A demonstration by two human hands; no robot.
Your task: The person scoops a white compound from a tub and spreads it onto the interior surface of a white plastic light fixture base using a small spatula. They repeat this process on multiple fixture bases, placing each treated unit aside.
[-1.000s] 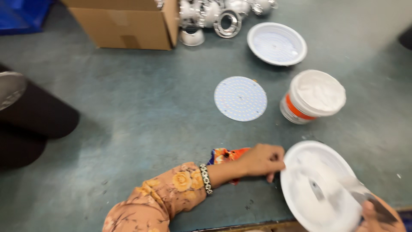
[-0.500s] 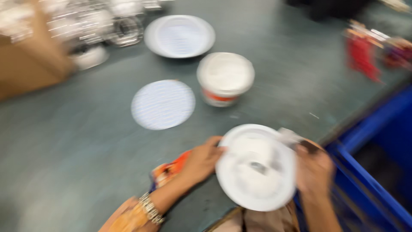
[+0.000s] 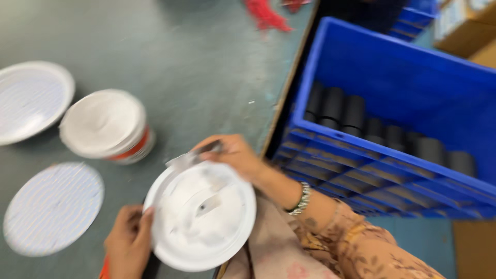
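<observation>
White round dish [image 3: 201,217] sits low in the view at the near edge of the table [image 3: 206,67], held over the person's lap, its inside coated with white paste. Largest item nearby is the blue crate [image 3: 413,103] on the right, off the table edge, holding a row of dark cylinders [image 3: 351,111]. On the table lie a flat white disc [image 3: 51,206] at lower left, a second white dish [image 3: 31,101] at far left, and a white tub [image 3: 106,126] with a red band, open and full of white paste, just beyond the held dish. Left hand [image 3: 126,243] clasps the dish rim from the left, fingers curled on the edge. Right hand [image 3: 235,155] is closed around a small flat blade [image 3: 188,159], which touches the dish's upper rim; motion blur hides the exact finger placement. Judgement: spreading would go best with the dish kept level and steady in the left hand, the blade laid shallow against the surface, and strokes kept inside the rim so paste stays off the clothing below. Red scraps [image 3: 266,15] lie at the far table edge, well apart.
</observation>
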